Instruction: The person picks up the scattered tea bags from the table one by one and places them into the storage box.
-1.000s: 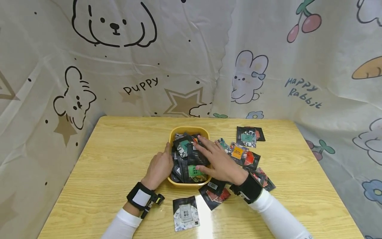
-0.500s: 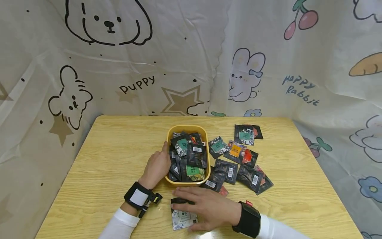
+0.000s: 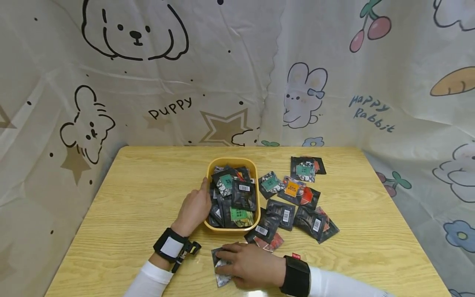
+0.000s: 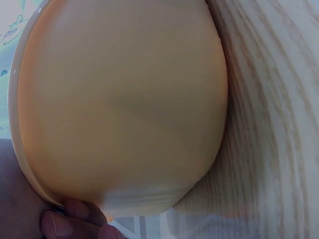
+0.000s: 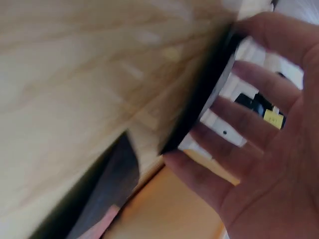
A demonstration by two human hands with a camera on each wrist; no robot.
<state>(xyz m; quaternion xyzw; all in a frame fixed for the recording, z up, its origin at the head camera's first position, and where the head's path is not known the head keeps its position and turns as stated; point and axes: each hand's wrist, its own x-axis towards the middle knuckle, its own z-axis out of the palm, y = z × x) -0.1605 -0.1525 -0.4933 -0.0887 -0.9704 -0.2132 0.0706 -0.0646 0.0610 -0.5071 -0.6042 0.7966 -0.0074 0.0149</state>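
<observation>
In the head view a yellow plastic bin (image 3: 231, 229) stands mid-table, heaped with flat sachets; a black sachet with a barcode (image 3: 243, 194) lies on top. My left hand (image 3: 193, 209) grips the bin's left rim. In the left wrist view, fingers curl by the rim of the bin (image 4: 129, 99). In front of the bin, my right hand (image 3: 252, 265) holds a black-and-white sachet (image 3: 222, 281), covering most of it. In the right wrist view, thumb and fingertips are at the edges of that sachet (image 5: 199, 94), which is blurred and seen nearly edge-on.
To the right of the bin several sachets (image 3: 285, 215) lie scattered and partly overlapping. Farther back a small group of sachets (image 3: 302, 170) lies apart. The wooden table (image 3: 156, 173) has a printed cloth (image 3: 237, 74) behind it.
My right hand has moved from the sachets in the bin toward the table's front, and its fingers have closed on the sachet there. The left hand has stayed at the bin.
</observation>
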